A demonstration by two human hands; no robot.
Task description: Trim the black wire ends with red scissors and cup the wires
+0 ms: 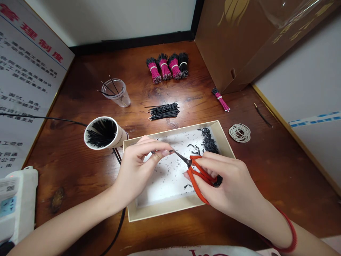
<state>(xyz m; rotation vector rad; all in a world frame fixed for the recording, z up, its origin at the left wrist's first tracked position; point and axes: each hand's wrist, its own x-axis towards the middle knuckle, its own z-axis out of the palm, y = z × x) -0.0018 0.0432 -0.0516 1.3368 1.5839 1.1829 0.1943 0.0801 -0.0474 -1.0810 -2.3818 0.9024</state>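
Over a shallow cardboard box (pixel 170 211), my left hand (pixel 142 160) pinches a short black wire (pixel 153 152) between thumb and forefinger. My right hand (pixel 226 177) is wrapped round red-handled scissors (pixel 195 177), whose blade tips meet the wire end at my left fingertips. Whether the blades are fully closed on the wire cannot be made out. Inside the box lie tiny scattered clippings and a heap of black offcuts (pixel 208 140). Behind the box, a loose pile of black wires (pixel 164 111) rests on the wooden table.
A paper cup (pixel 121 137) full of black wires and a clear plastic cup (pixel 124 97) stand left. Banded pink wire bundles (pixel 164 67) lie at the back. Rubber bands (pixel 239 133) and a small bundle (pixel 221 100) are right. A power strip (pixel 25 199) sits at far left.
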